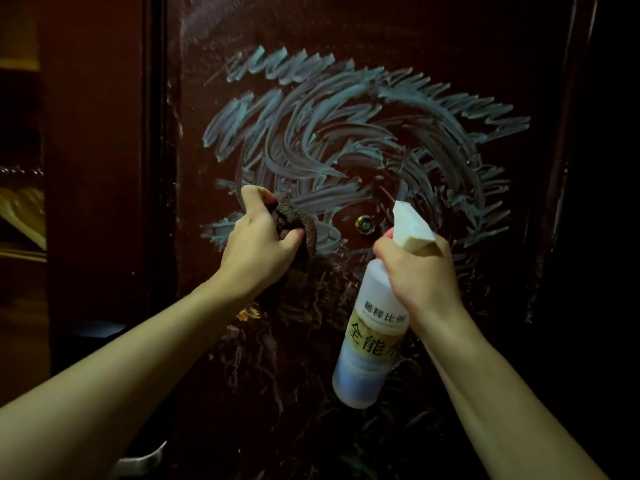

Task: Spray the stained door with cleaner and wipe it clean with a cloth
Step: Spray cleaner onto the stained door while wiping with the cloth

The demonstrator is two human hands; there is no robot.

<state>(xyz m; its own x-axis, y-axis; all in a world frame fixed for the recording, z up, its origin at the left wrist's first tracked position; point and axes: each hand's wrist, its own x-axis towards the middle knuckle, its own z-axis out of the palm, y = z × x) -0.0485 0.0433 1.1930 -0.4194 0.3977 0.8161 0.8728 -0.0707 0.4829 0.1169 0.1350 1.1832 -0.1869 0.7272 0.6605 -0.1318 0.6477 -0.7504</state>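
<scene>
A dark brown door (346, 46) fills the view, with a wide swirl of pale blue-grey scribbled stain (346, 133) across its upper half. My left hand (259, 237) grips a crumpled brown cloth (301, 223) against the door at the swirl's lower left edge. My right hand (415, 268) holds a white spray bottle (370, 327) by its neck, a finger at the trigger and the nozzle aimed up at the door. A brass peephole (365, 224) sits between the two hands.
The door frame (156, 168) runs down the left side, with a dim room beyond it. A metal door handle (145, 459) shows at the bottom left. Fainter smeared marks (294, 341) cover the door's lower half. The right side is dark.
</scene>
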